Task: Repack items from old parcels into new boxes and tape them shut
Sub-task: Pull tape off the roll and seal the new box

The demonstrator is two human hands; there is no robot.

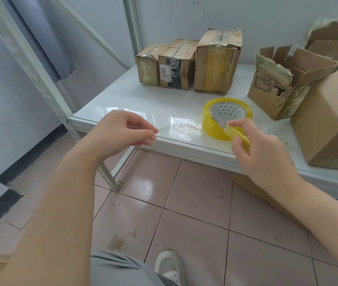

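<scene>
So, the tape roll (pixel 209 124) is parked flat on the glossy white table (pixel 135 100), around 2 o'clock in the view, close to the near edge. A clear tape strip (pixel 180 130) is stretched out from it toward 9 o'clock, and its free end is pinched between thumb and fingertips of the left hand (pixel 120 131), held just in front of the table edge.

The right hand (pixel 261 149) is held just beside the roll on its 4 o'clock side, fingers curled tight around a yellow piece (pixel 243 140). Whether that's a small tool or folded tape honestly can't be told.

Three taped-up old parcels (pixel 176 67) are lined up side by side at 12 to 1 o'clock, against the back wall. A torn box (pixel 267 96) with ragged flaps open is seen at 2 o'clock, and a plain box (pixel 329 124) is right next to it at 3 o'clock, lying tilted near the table's front edge.

A pale metal upright (pixel 40 79) runs up at 10 o'clock. Pink floor tiles (pixel 195 203) and a white shoe (pixel 169 265) are seen at 6 o'clock.
</scene>
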